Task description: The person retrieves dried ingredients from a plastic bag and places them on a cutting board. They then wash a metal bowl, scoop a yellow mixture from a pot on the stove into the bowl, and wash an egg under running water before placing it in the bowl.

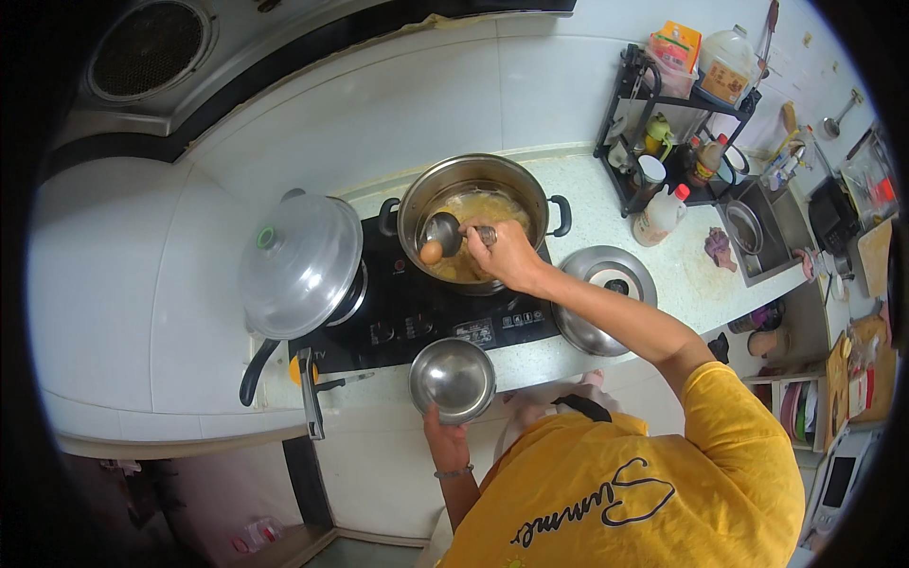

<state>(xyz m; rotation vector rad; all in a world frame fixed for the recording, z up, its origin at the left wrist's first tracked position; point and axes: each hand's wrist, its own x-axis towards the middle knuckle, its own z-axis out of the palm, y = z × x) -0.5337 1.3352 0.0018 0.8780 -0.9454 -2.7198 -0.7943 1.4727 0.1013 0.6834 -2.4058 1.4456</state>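
My right hand (508, 252) grips the handle of a metal ladle (444, 233) over a large stainless-steel stockpot (472, 170). Against the ladle's bowl, on its left, is a brown egg (430, 252); whether the ladle bears its weight I cannot tell. Yellowish liquid with pale pieces (490, 206) lies in the pot. My left hand (446, 440) holds a stainless-steel bowl (452, 380) by its near rim, in front of the counter edge. Nothing shows inside that bowl.
The pot stands on a black cooktop (419, 305). Left is a lidded pan (305, 263), its handle jutting forward near a knife (344, 381). A steel lid (603, 334) lies to the right. Beyond are a plastic jug (659, 216), a black rack (632, 106) and a sink (770, 255).
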